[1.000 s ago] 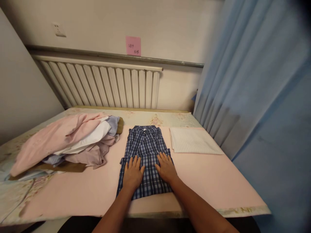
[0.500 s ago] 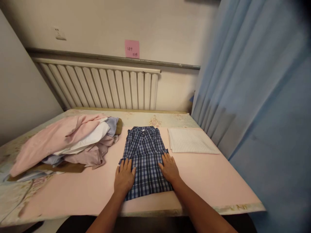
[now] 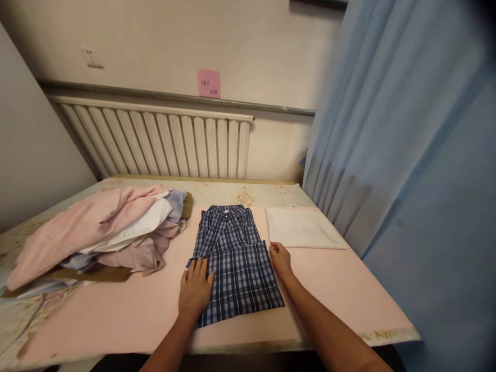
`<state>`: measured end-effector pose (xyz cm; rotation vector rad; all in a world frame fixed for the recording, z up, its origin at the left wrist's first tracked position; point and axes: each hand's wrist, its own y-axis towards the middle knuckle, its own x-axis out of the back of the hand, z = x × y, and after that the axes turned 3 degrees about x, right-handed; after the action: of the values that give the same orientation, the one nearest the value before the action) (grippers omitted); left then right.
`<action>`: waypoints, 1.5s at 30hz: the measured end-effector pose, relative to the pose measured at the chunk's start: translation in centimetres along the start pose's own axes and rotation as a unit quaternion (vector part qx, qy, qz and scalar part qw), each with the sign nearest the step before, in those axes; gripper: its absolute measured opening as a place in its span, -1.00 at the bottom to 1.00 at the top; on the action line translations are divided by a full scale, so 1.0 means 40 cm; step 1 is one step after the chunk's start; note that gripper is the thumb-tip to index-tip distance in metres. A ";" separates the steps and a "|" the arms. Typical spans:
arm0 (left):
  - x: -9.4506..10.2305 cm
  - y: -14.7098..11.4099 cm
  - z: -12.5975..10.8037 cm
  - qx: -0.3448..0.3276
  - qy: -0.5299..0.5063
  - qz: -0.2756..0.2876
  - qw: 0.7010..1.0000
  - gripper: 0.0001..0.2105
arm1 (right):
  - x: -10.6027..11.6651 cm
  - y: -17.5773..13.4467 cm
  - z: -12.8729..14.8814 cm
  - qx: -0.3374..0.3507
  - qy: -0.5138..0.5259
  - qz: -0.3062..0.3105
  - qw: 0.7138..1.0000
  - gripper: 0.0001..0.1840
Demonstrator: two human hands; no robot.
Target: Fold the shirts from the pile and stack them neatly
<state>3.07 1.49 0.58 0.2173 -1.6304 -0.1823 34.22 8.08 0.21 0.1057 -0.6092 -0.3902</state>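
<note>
A blue plaid shirt (image 3: 240,281) lies in the middle of the table, collar at the far end, its lower part folded up over the body. My left hand (image 3: 196,287) rests flat on the shirt's left side, fingers spread a little. At the fold's right edge is my right hand (image 3: 280,259), with its fingers curled together in a pinch against the cloth's border. The fingertips are partly hidden.
A heap of loose clothes (image 3: 116,232), pink on top, lies to the left. A folded white striped cloth (image 3: 306,228) lies right of the shirt. Blue curtains (image 3: 387,155) hang along the right side. Behind the table (image 3: 127,320) is a radiator (image 3: 163,142).
My right hand has lifted from lying flat on the shirt and shifted right to its edge, fingers now curled. My left hand stays on the shirt. The view has tilted slightly.
</note>
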 end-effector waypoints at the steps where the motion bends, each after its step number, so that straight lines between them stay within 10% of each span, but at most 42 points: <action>1: 0.002 0.000 0.000 0.001 0.000 -0.001 1.000 -0.48 | 0.000 0.013 0.001 -0.006 -0.004 0.005 1.000 -0.65; 45: -0.014 0.001 0.000 0.018 -0.037 -0.019 0.999 -0.50 | -0.029 0.094 0.067 -0.078 0.123 0.152 0.977 -0.75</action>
<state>3.09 1.67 0.04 0.2718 -1.7058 -0.1918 33.03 12.03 2.57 -0.0888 -0.3399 -0.1225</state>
